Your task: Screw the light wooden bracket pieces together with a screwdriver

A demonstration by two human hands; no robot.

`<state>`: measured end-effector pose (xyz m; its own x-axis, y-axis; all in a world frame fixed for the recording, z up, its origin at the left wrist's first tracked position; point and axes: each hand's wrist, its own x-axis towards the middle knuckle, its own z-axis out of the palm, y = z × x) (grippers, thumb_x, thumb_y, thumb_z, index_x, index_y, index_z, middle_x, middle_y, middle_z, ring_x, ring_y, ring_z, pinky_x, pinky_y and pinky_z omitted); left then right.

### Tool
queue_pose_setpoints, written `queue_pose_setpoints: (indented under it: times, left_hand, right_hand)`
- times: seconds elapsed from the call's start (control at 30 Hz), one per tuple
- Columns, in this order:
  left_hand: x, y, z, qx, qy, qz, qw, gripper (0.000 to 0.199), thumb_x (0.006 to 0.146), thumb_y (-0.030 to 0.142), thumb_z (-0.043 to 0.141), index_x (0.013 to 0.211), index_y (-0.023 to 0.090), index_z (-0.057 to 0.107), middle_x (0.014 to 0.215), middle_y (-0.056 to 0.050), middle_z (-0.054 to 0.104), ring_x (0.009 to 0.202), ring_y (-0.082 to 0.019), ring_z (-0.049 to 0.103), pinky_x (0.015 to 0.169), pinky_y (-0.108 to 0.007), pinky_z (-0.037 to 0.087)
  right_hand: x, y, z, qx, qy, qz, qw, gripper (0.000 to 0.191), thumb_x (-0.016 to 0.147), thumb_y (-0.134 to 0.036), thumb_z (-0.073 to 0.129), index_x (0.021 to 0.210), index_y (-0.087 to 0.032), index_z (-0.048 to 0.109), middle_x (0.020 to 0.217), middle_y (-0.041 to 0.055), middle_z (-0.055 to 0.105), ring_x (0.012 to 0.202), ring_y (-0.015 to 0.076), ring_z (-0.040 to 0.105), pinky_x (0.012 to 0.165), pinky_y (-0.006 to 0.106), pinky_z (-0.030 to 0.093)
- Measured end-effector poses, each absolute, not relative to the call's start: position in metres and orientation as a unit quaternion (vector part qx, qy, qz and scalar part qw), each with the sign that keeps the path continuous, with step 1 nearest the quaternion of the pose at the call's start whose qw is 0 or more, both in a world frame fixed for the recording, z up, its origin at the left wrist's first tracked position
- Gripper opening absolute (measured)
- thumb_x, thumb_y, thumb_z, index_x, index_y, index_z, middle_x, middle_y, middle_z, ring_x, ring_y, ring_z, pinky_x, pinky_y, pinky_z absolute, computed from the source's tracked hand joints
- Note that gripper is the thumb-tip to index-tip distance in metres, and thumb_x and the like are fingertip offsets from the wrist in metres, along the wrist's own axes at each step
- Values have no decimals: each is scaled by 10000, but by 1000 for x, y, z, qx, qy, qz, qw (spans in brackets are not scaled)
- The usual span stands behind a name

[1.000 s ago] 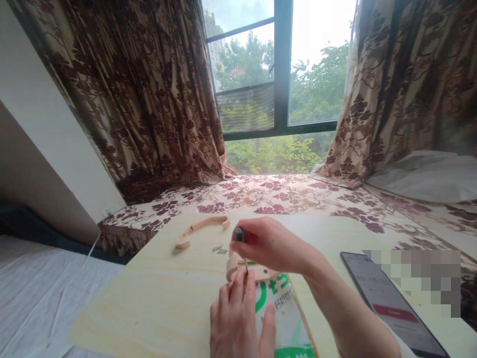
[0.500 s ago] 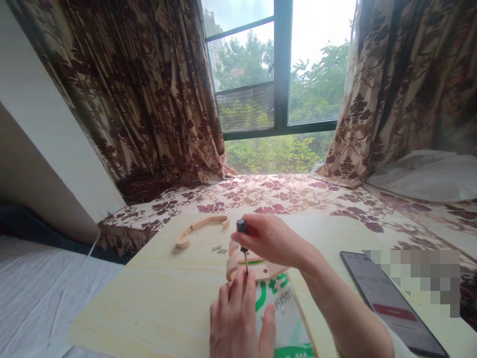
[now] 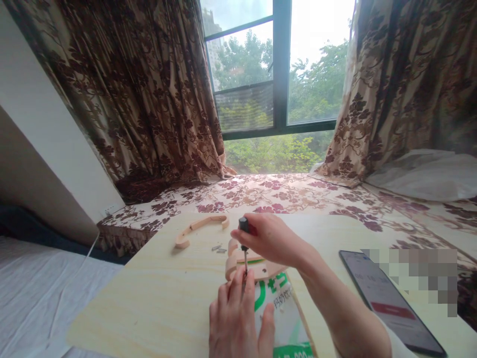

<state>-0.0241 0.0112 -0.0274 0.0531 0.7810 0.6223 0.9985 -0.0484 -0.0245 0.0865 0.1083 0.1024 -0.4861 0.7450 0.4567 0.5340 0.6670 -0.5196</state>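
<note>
My right hand (image 3: 272,236) is closed round a screwdriver (image 3: 243,226) with a dark handle, held upright. Its shaft points down at a pale curved wooden piece (image 3: 255,272) with small holes. My left hand (image 3: 238,318) lies palm down in front of that piece, fingers stretched out and thumb apart. Its fingertips touch the wood on both sides of the screwdriver's tip and hide it. Under the wood and my left hand is a white and green printed plastic packet (image 3: 286,318). Another strip of curved wood (image 3: 201,223) lies at the far left, near several small metal pieces (image 3: 219,248).
Everything rests on a light wood-grain table (image 3: 149,298). A phone (image 3: 387,303) with its screen lit lies at the right. Beyond the table are a flowered window ledge (image 3: 261,191), curtains (image 3: 156,99) and a crumpled clear plastic sheet (image 3: 428,171).
The screwdriver's handle has shifted very slightly in my right fingers and leans a little less. My left hand stays in place on the wood.
</note>
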Motion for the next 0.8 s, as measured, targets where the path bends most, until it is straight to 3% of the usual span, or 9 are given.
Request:
queue_pose_setpoints:
  times: [0.2,0.43,0.6,0.8]
  left_hand:
    - [-23,10,-23,-683,-664,-220,210,442,836,268,412,1260,193,511,1335,-45,514,1103,-236,472,825,-390,428]
    - [-30,10,-27,-695,-644,-223,229,432,857,296,410,1268,203,502,1349,-36,503,1125,-241,472,831,-394,426]
    - [-32,11,-26,-706,-626,-227,240,450,854,300,439,1291,201,472,1340,-36,511,1083,-224,494,791,-367,433]
    - [-25,9,-25,-691,-646,-233,224,427,850,285,419,1258,193,507,1344,-42,507,1109,-241,474,833,-398,414]
  right_hand:
    - [86,101,105,-302,-885,180,305,252,791,-250,553,600,-186,402,551,-57,413,538,77,339,516,229,241]
    - [91,112,100,-371,-854,147,334,308,802,-359,568,607,-189,401,541,-57,409,534,85,313,508,240,227]
    - [91,106,103,-302,-882,186,310,252,808,-298,546,614,-187,428,561,-56,446,547,77,365,530,227,264]
    - [88,111,100,-350,-855,162,346,304,800,-345,576,596,-183,421,537,-60,418,528,76,330,510,228,249]
